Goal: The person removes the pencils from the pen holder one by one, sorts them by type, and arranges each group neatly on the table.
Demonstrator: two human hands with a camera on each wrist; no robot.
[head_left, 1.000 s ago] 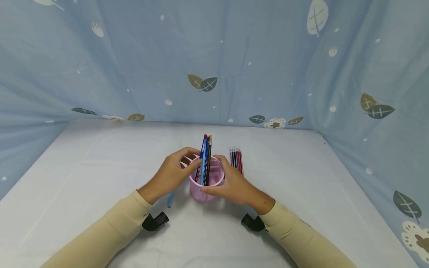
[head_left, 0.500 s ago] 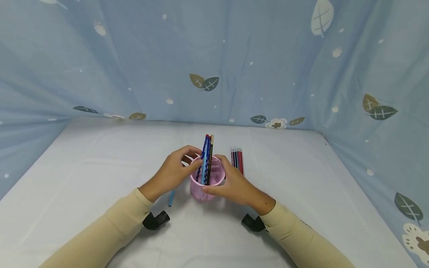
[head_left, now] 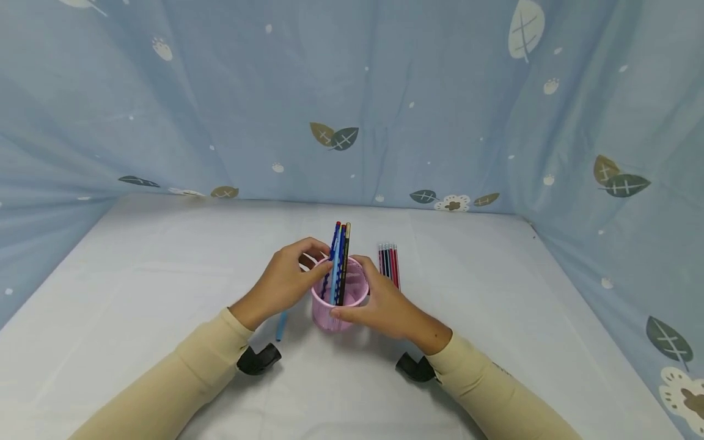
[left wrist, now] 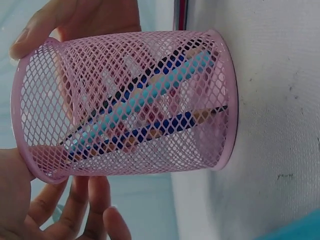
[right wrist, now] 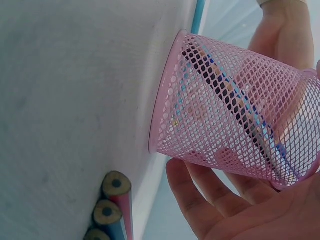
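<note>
A pink mesh pen cup (head_left: 337, 318) stands upright on the white table, holding several pencils: dark blue, light blue (left wrist: 160, 90) and black (head_left: 343, 269). My right hand (head_left: 379, 302) grips the cup from the right, its thumb at the near rim and its fingers round the far side. My left hand (head_left: 283, 281) is at the left rim, with its thumb over the rim into the cup. Between that thumb and index finger it pinches a dark blue pencil (head_left: 335, 237) near the top; the thumb hides part of this pencil. The remaining left fingers are outside the mesh.
A row of red and black pencils (head_left: 389, 263) lies behind my right hand. Near my left wrist lies a light blue stick (head_left: 282, 327), partly hidden. Black wrist mounts (head_left: 260, 359) hang under both sleeves. A patterned blue curtain (head_left: 247, 104) encloses the table.
The dark blue pencil at my left fingertips has turned a little, showing a different side. Both hands and the pen cup stay nearly in place.
</note>
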